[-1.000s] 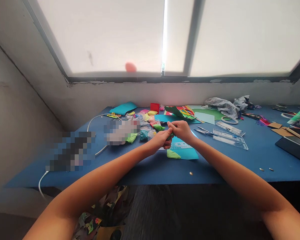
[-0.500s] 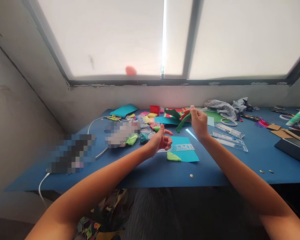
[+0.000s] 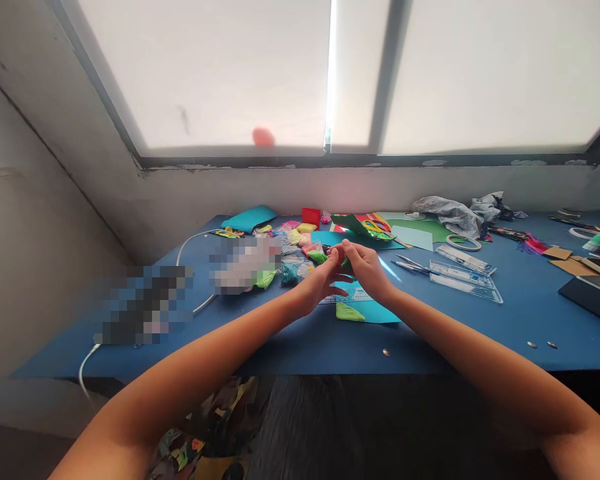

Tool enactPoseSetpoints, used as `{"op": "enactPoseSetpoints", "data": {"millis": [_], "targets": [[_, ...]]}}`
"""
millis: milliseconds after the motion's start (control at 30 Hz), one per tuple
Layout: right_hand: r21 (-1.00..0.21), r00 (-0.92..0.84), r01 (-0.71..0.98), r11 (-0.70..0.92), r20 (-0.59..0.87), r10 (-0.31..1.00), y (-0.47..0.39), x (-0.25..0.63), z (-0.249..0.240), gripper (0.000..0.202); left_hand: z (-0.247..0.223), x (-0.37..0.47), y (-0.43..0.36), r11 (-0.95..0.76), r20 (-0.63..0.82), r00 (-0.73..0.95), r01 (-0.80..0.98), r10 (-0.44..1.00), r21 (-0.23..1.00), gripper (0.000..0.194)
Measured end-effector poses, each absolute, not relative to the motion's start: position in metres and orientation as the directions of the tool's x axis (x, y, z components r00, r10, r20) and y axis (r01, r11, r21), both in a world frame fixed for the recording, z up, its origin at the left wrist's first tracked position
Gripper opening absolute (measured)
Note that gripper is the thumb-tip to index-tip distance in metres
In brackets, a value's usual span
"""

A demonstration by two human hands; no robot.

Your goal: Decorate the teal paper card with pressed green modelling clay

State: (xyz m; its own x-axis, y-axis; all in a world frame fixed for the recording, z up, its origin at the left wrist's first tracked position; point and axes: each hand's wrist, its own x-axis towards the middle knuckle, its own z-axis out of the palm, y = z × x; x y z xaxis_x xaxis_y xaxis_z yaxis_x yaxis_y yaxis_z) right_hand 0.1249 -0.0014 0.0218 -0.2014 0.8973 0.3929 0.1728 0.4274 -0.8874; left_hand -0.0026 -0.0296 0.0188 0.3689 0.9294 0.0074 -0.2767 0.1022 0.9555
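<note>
My left hand (image 3: pixel 314 288) and my right hand (image 3: pixel 369 268) meet over the middle of the table. Between their fingertips is a piece of dark green modelling clay (image 3: pixel 347 265), mostly hidden by the fingers. Both hands pinch it, while the left's lower fingers stick out loosely. Beneath them lies a teal paper sheet (image 3: pixel 383 313) with a clear stencil ruler (image 3: pixel 361 294) across it. A flat lime-green piece of clay (image 3: pixel 350 311) rests on the paper's near left corner.
Bagged coloured clay (image 3: pixel 291 272) is heaped left of my hands. To the right are pens (image 3: pixel 411 265), clear ruler cases (image 3: pixel 463 280) and a tape ring (image 3: pixel 463 243). Yellow-handled scissors (image 3: pixel 377 229) lie behind. Small shells (image 3: pixel 386 352) sit near the blue table's (image 3: pixel 300 353) front edge.
My right hand has come down and left with the green clay, which hung as a long strip, to meet my left hand. The scissors and pens behind it now show.
</note>
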Motion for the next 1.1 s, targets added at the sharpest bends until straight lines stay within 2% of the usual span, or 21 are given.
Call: {"op": "enactPoseSetpoints", "data": {"millis": [133,300,533,667,800,933,1100], "targets": [[-0.912,-0.21,0.219,0.347,0.303,0.929,0.005,0.126,0.02,0.058,0.015,-0.003,-0.026,0.06,0.048,0.367,-0.278,0.929,0.959,0.042],[-0.921,-0.257,0.286,0.264,0.192,0.947,0.014,0.126,0.02,0.048,0.015,-0.007,-0.019,-0.05,0.116,0.266,-0.242,0.957,0.969,0.034],[-0.936,-0.452,0.307,0.172,0.016,0.892,0.013,0.123,0.026,0.065,0.021,-0.004,-0.029,-0.258,0.24,0.203,0.07,0.949,0.964,0.015],[-0.925,-0.418,0.295,0.24,0.101,0.903,0.012,0.125,0.026,0.065,0.02,-0.004,-0.034,-0.344,0.315,0.15,0.251,0.937,0.905,0.02],[-0.895,-0.348,0.273,0.353,0.25,0.903,0.01,0.13,0.025,0.07,0.015,-0.007,-0.026,-0.33,0.3,0.139,0.358,0.944,0.873,0.03],[-0.865,-0.317,0.254,0.433,0.349,0.882,0.007,0.13,0.024,0.073,0.01,-0.008,-0.021,-0.323,0.247,0.234,0.383,0.94,0.866,0.032],[-0.875,-0.406,0.218,0.433,0.323,0.855,0.006,0.124,0.02,0.08,0.009,-0.007,-0.022,-0.345,0.252,0.291,0.339,0.923,0.875,0.026]]}}
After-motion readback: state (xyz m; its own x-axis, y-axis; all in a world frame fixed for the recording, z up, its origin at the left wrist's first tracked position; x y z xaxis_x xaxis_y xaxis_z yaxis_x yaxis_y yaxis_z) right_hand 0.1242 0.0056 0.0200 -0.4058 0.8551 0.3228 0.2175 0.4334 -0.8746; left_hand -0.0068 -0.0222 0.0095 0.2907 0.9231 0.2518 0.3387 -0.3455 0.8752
